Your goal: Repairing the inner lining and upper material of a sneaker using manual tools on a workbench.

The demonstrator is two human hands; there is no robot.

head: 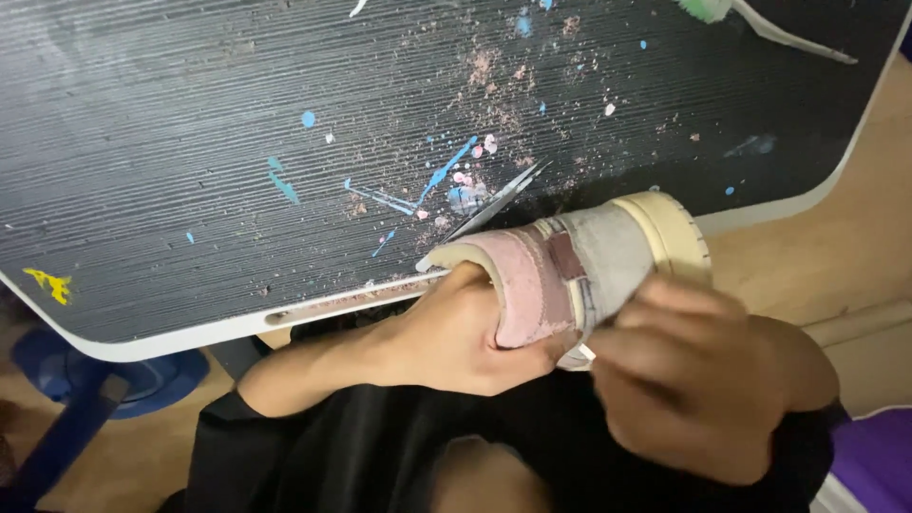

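Observation:
My left hand [446, 337] grips a worn shoe [579, 266] with pink and grey suede panels and a cream sole, held over my lap at the table's near edge. A pair of thin metal tweezers or a blade [494, 204] sticks out past the shoe over the tabletop; which hand holds it I cannot tell. My right hand [703, 370] is closed against the shoe's side with its fingers curled on the upper, pinching a small white bit.
The black ribbed tabletop [190, 142] with a white rim is speckled with blue and pink paint and pinkish dust. A white-handled tool with a green tip [760, 24] lies at the far right. A blue stool base [85, 380] stands at the lower left, on the wooden floor.

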